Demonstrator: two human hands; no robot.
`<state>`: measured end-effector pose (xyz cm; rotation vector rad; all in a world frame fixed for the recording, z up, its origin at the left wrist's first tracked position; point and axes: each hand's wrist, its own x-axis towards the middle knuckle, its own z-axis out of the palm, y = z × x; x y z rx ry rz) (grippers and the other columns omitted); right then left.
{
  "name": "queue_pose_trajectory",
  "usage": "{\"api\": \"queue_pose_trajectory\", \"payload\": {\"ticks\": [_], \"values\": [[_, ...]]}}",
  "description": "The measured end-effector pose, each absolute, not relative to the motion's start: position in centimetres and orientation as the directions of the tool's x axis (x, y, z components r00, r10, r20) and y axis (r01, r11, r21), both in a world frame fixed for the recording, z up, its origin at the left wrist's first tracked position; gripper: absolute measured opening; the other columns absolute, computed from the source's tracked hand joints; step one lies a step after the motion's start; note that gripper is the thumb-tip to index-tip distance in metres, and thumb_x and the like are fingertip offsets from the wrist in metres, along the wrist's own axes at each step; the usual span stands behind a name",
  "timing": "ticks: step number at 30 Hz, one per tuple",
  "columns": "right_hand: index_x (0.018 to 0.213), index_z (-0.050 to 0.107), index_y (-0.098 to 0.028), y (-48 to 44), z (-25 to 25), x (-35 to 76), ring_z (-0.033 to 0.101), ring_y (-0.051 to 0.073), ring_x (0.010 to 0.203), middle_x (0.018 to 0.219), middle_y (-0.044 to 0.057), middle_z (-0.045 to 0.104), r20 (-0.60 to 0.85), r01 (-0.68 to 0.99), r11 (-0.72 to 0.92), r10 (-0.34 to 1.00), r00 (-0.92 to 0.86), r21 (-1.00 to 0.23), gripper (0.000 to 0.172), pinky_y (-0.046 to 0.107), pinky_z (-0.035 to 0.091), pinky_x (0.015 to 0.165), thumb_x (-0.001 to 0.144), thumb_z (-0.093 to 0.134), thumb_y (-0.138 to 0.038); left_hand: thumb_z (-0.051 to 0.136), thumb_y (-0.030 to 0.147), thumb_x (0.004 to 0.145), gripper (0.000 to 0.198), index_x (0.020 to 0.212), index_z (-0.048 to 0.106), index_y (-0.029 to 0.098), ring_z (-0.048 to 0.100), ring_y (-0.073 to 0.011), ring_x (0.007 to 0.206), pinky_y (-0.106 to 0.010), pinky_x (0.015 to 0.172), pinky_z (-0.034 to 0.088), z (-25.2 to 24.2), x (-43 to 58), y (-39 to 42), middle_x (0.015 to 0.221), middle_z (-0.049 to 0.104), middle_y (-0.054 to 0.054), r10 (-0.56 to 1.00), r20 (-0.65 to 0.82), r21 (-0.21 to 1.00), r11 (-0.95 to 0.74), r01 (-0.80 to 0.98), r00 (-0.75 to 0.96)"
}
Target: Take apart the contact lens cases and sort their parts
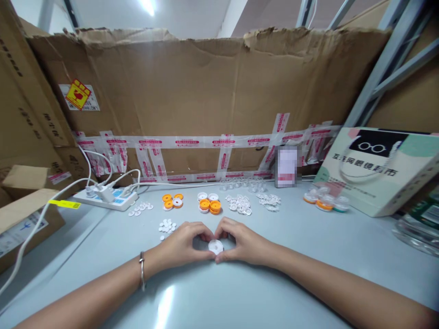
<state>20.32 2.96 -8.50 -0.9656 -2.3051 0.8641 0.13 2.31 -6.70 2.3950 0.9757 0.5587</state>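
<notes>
Between the fingertips of both hands is a small round white plastic piece [216, 247], held just over the grey table. My left hand [187, 242] is closed on its left side, thumb below and fingers above. On the other side my right hand [240, 241] pinches it the same way. Beyond the hands stand orange and white round caps [210, 204] in a stacked group. Left of them are more orange rings [172, 201], and small white discs [167, 226] lie near my left hand. White openwork pieces [239, 204] lie beyond my right hand.
A power strip [109, 197] with plugs and cables sits at the left. Clear round parts [243, 183] line the back, by an upright phone [287, 167]. Assembled pieces [324, 199], a paper bag [373, 169] and a bottle [423, 224] stand right. Cardboard [192, 91] walls the back.
</notes>
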Motion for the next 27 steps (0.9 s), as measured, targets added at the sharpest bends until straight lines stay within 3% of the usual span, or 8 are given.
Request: {"api": "queue_pose_trajectory", "payload": {"ticks": [3, 8, 15, 19, 21, 27], "values": [[0.080, 0.057, -0.019, 3.0, -8.6, 20.1, 0.050, 0.016, 0.077, 0.083, 0.001, 0.051, 0.198, 0.432, 0.554, 0.748, -0.634, -0.712, 0.032, 0.026, 0.042, 0.068, 0.060, 0.076, -0.037, 0.061, 0.028, 0.078, 0.013, 0.083, 0.066, 0.017, 0.059, -0.0134, 0.071, -0.023, 0.068, 0.044, -6.5, 0.2, 2.4, 0.079, 0.065, -0.002, 0.722, 0.154, 0.590, -0.615, 0.524, 0.674], [0.076, 0.056, -0.018, 2.8, -8.6, 20.0, 0.050, 0.015, 0.074, 0.080, 0.000, 0.053, 0.222, 0.413, 0.575, 0.734, -0.642, -0.706, 0.032, 0.026, 0.041, 0.067, 0.060, 0.076, -0.037, 0.069, 0.024, 0.070, 0.008, 0.075, 0.068, 0.017, 0.060, -0.0126, 0.065, -0.020, 0.060, 0.043, -6.5, 1.0, 2.6, 0.072, 0.066, 0.000, 0.782, 0.082, 0.578, -0.542, 0.610, 0.618], [0.081, 0.059, -0.018, 2.8, -8.7, 19.9, 0.051, 0.016, 0.077, 0.081, 0.002, 0.054, 0.231, 0.411, 0.598, 0.717, -0.657, -0.688, 0.029, 0.027, 0.041, 0.068, 0.062, 0.075, -0.033, 0.062, 0.011, 0.072, 0.008, 0.072, 0.068, 0.016, 0.062, -0.0148, 0.064, -0.021, 0.059, 0.043, -5.7, 1.4, 2.0, 0.071, 0.067, -0.003, 0.676, 0.059, 0.247, -0.723, 0.645, 0.735], [0.079, 0.060, -0.018, 2.7, -8.8, 19.8, 0.051, 0.016, 0.076, 0.079, 0.001, 0.054, 0.262, 0.404, 0.614, 0.715, -0.648, -0.678, 0.023, 0.026, 0.042, 0.068, 0.063, 0.073, -0.027, 0.058, 0.013, 0.076, 0.009, 0.069, 0.064, 0.014, 0.061, -0.0167, 0.060, -0.024, 0.057, 0.043, -5.9, 1.6, 1.4, 0.067, 0.066, -0.004, 0.640, 0.061, 0.023, -0.768, 0.640, 0.766], [0.079, 0.060, -0.018, 2.6, -8.8, 19.7, 0.051, 0.015, 0.075, 0.079, 0.001, 0.054, 0.263, 0.407, 0.612, 0.719, -0.643, -0.678, 0.024, 0.026, 0.042, 0.068, 0.062, 0.074, -0.026, 0.056, 0.014, 0.078, 0.012, 0.069, 0.063, 0.014, 0.061, -0.0167, 0.060, -0.025, 0.058, 0.043, -6.1, 1.7, 1.1, 0.067, 0.065, -0.004, 0.612, 0.072, -0.035, -0.788, 0.615, 0.788], [0.080, 0.059, -0.017, 2.9, -8.9, 19.8, 0.052, 0.015, 0.076, 0.081, 0.001, 0.055, 0.262, 0.392, 0.610, 0.713, -0.651, -0.688, 0.025, 0.026, 0.042, 0.069, 0.062, 0.074, -0.028, 0.055, 0.013, 0.075, 0.008, 0.075, 0.063, 0.015, 0.061, -0.0143, 0.063, -0.022, 0.060, 0.043, -5.7, 0.9, 1.9, 0.072, 0.067, -0.003, 0.682, 0.141, 0.107, -0.731, 0.674, 0.718]]}}
